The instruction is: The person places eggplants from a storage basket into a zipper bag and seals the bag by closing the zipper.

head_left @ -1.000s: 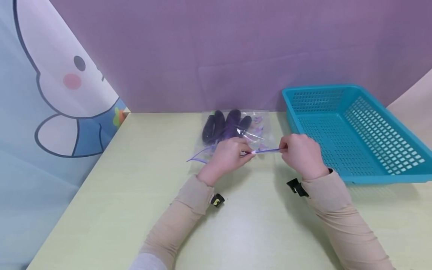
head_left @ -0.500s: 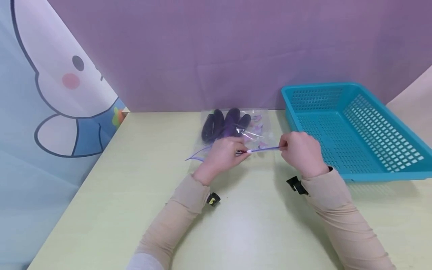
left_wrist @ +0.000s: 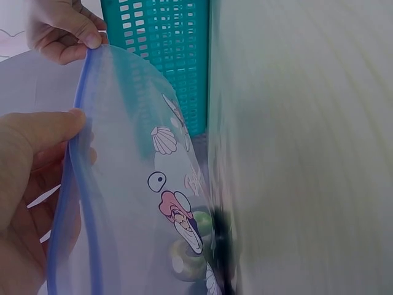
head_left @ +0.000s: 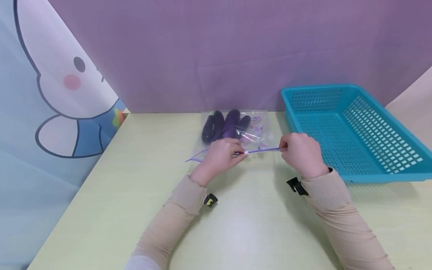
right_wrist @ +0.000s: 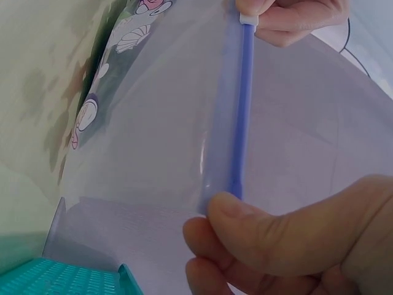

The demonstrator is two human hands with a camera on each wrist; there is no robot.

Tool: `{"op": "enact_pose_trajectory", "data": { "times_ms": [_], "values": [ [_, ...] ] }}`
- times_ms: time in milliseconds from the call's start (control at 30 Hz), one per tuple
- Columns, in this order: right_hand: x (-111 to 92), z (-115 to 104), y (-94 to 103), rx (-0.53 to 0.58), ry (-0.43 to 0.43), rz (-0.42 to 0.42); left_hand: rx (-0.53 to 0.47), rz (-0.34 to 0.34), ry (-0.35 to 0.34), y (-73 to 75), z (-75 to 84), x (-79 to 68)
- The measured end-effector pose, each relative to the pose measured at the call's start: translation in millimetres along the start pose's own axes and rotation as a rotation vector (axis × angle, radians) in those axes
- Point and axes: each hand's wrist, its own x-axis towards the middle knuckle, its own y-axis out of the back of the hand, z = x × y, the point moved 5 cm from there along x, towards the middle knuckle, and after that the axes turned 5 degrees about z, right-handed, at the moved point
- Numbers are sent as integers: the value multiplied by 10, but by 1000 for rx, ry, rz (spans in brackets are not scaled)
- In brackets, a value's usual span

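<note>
A clear zip bag (head_left: 264, 131) lies at the back of the table with several dark purple eggplants (head_left: 232, 122) inside. Printed cartoon shells show on its plastic in the left wrist view. My left hand (head_left: 221, 154) pinches the white slider (right_wrist: 249, 19) on the bag's blue zip strip (right_wrist: 244, 104). At the right end of the strip, my right hand (head_left: 302, 153) grips the bag's corner between thumb and curled fingers. The strip is taut between the hands. Left of the slider, the two edges of the bag mouth stand apart.
A turquoise plastic basket (head_left: 388, 177) stands right of the bag, close beside my right hand. Behind the pale table (head_left: 135, 180) hangs a purple cloth (head_left: 202, 56). A blue cloth with a cartoon rabbit (head_left: 91, 135) hangs at the left.
My left hand has slid left along the zip strip with the slider, so the closed stretch between the hands is longer. The right hand stays at the corner.
</note>
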Motion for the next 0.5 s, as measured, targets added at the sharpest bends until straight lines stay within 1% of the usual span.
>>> {"op": "enact_pose_trajectory", "data": {
  "times_ms": [333, 500],
  "values": [
    [2, -1, -1, 14, 11, 19, 18, 52, -12, -3, -19, -26],
    [5, -42, -18, 25, 69, 71, 20, 98, -20, -4, -35, -44]
  ]
}}
